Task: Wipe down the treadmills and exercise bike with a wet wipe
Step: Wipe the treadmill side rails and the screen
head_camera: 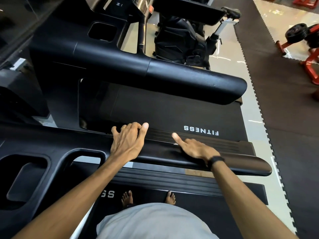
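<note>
Both hands are lying on the near handrail [241, 165] of the treadmill the person is standing on. Left hand [126, 141] is draping over the rail with fingers curling loosely, gripping nothing visible. Right hand [193, 149] is resting flat, forefinger stretching out; a sliver of white is peeking from under it, possibly the wet wipe, but I cannot tell. Beyond, 1 more treadmill [181, 107] is standing, and the exercise bike [183, 38] behind that.
</note>
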